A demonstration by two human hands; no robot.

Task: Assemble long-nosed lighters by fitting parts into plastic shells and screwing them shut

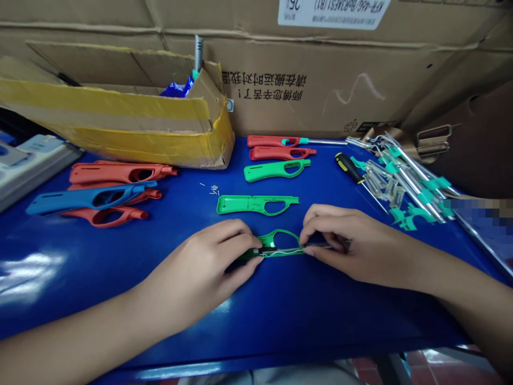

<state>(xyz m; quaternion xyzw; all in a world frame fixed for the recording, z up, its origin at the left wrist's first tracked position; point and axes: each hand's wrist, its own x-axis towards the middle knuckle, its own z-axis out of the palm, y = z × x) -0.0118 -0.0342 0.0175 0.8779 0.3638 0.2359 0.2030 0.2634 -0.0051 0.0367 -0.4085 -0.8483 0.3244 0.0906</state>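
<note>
L hand [208, 262] and R hand [352, 246] pinch opp. ends of an open green half-shell [266, 241], on or just above the blue table [256, 326], near a 2nd green half-shell [236, 204]. Prob. part-assembled: wire [285, 251] laid inside; halves not yet joined.

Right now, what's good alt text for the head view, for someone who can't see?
A person's left hand and right hand hold an open green casing with a white wire, over a blue table. Beyond it lies a green half shell; red casings and a blue casing lie left, a screwdriver and metal tubes right.
</note>
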